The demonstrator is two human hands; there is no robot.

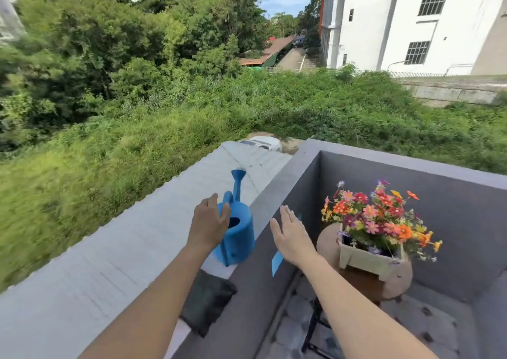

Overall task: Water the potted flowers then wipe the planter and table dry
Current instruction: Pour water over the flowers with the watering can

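A blue watering can (238, 238) stands on top of the grey balcony wall (277, 191), spout pointing away. My left hand (208, 221) reaches over it with straight fingers, at or just above its left side and handle. My right hand (292, 236) hovers open to the right of the can, holding nothing. Colourful flowers (375, 216) fill a pale square planter (370, 260) on a small round wooden table (329, 243) inside the balcony, to the right of my right hand. A dark cloth (205, 301) lies on the wall top nearer to me.
A blue strip (277, 262) is stuck on the wall's inner face. The table stands on thin black legs (312, 323) over a tiled floor. A pale corrugated roof (115, 249) lies beyond the wall, with grass and trees below.
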